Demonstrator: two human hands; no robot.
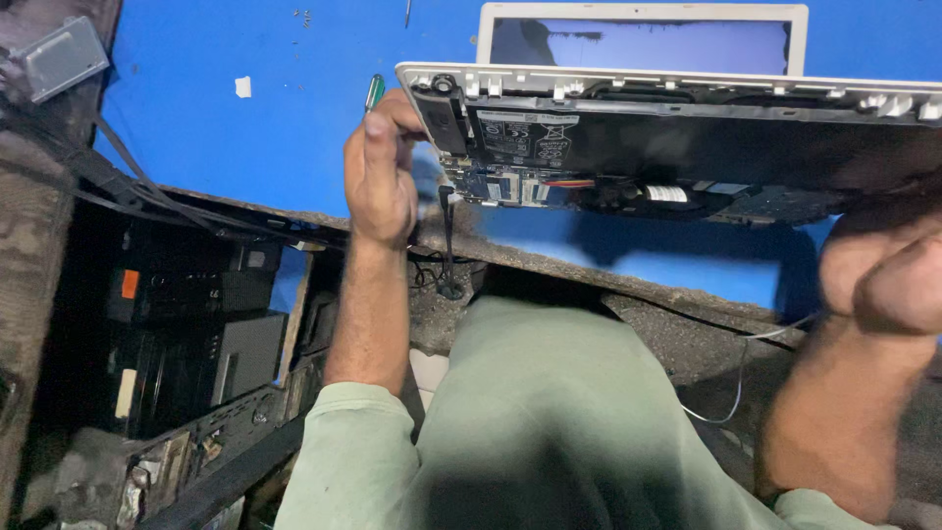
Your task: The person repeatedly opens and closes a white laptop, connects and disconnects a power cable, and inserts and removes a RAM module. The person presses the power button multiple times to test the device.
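Pale green fabric (pixel 549 422) of the person's clothing is filling the foreground at 6 o'clock, with both forearms extending upward from it. At 10 o'clock from the fabric, the left hand (pixel 381 172) is closing in a fist around a green-handled screwdriver (pixel 374 92), whose handle tip is protruding above the knuckles. This hand is sitting just beside the left edge of an opened laptop base (pixel 687 147), which is lying at 12 o'clock on the blue work surface (pixel 196 128) with its dark internals and circuit board exposed. At 3 o'clock, the right hand (pixel 883 265) is pressing against the underside of the base's right end; it is blurred, so whether its fingers are gripping cannot be determined. A white-framed panel (pixel 643 39) is lying behind the base.
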